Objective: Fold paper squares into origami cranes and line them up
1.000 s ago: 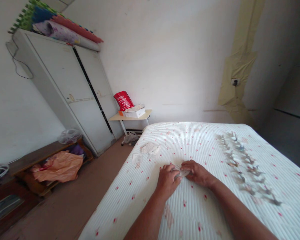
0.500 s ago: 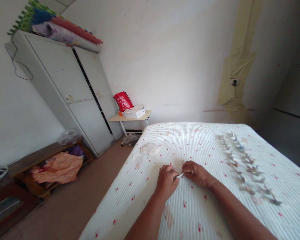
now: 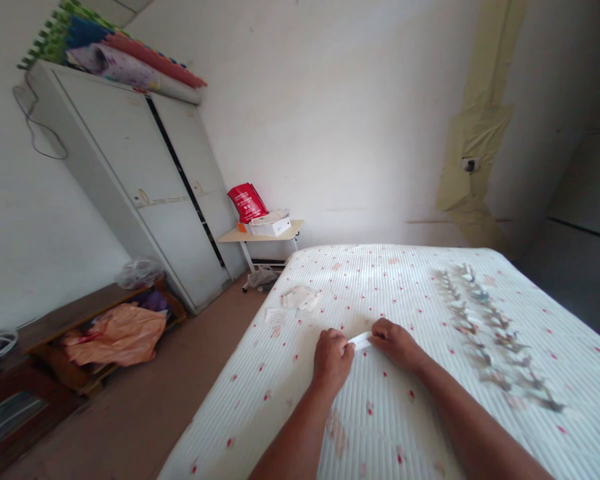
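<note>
Nearest to me, both my forearms reach up the white mattress cover (image 3: 380, 427), a ribbed sheet dotted with small red marks, so my wrists can rest on it while the fingers work. My left hand (image 3: 333, 360) is curled, its fingertips pinched on the left end of a small folded strip of white paper (image 3: 361, 341); my right hand (image 3: 395, 343) lies knuckles up with its fingers closed on the other end. Held that way, the strip is pressed flat against the bed between the two hands, which I judge suits creasing it. Its long axis runs left to right across my view, the right end tilted slightly away from me; it lies flat and points at neither wall.

A little beyond, toward the bed's left edge, lie a few loose paper slips (image 3: 297, 299). Off to the right a long row of small folded paper figures (image 3: 485, 330) stretches away, too blurred to name. Farther off stand a small side table (image 3: 260, 235) carrying a red bag (image 3: 247, 201), and a tall grey wardrobe (image 3: 145, 193).
</note>
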The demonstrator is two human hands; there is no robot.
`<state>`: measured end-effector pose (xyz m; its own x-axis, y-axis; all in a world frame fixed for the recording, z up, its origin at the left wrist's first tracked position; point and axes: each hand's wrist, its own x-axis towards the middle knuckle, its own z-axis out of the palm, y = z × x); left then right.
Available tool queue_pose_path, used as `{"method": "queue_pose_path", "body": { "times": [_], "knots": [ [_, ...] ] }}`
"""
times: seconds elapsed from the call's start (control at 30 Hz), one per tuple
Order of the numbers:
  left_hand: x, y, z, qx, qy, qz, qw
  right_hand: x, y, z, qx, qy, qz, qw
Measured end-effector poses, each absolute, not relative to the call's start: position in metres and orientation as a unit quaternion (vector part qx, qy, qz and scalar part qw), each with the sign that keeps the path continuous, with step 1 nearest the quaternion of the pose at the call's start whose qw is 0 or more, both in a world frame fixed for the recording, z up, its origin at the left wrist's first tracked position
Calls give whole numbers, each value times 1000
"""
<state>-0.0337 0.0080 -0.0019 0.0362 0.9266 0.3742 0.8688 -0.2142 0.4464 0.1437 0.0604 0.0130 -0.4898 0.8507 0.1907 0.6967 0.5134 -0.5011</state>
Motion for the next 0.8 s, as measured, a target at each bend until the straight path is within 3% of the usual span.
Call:
{"method": "queue_pose_path", "body": {
  "times": [0.3, 0.8],
  "knots": [
    [-26, 10, 6, 684, 703, 194, 4, 124, 51, 14, -556, -820, 52, 122],
    [-23, 12, 10, 680, 721, 138, 7, 119, 48, 16, -559, -825, 12, 77]
  ]
}}
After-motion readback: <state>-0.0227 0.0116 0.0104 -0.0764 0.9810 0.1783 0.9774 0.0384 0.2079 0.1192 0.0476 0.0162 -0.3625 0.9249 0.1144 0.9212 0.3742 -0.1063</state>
